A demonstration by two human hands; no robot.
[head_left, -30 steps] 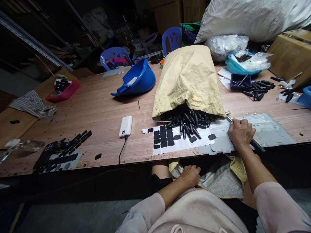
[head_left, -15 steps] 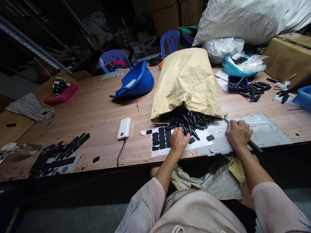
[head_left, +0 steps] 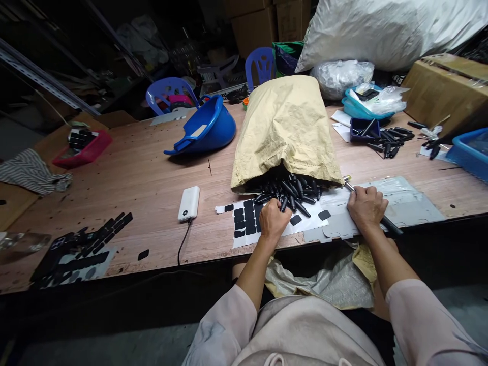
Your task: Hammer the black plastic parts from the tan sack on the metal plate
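Note:
A tan woven sack [head_left: 284,127] lies on the wooden table [head_left: 145,178], and a pile of black handle-like parts [head_left: 295,190] spills from its open mouth. My left hand [head_left: 273,219] rests at the near edge of that pile, fingers curled around one black part, over a white sheet of black pads [head_left: 247,221]. To the right, my right hand [head_left: 366,206] is closed on a screwdriver [head_left: 391,224] whose metal tip points toward the sack, above a grey metal plate [head_left: 404,203].
A white power bank [head_left: 189,203] with a cable lies left of the sheet. A blue tipped basin [head_left: 208,129], a red tray [head_left: 82,147], more black pads [head_left: 82,244] at the left, a blue bin and black parts [head_left: 385,137] at the right, and a cardboard box [head_left: 438,89] stand around.
My left hand rose from my lap to the table and closed on a black part at the pile's edge. My right hand stayed on the screwdriver.

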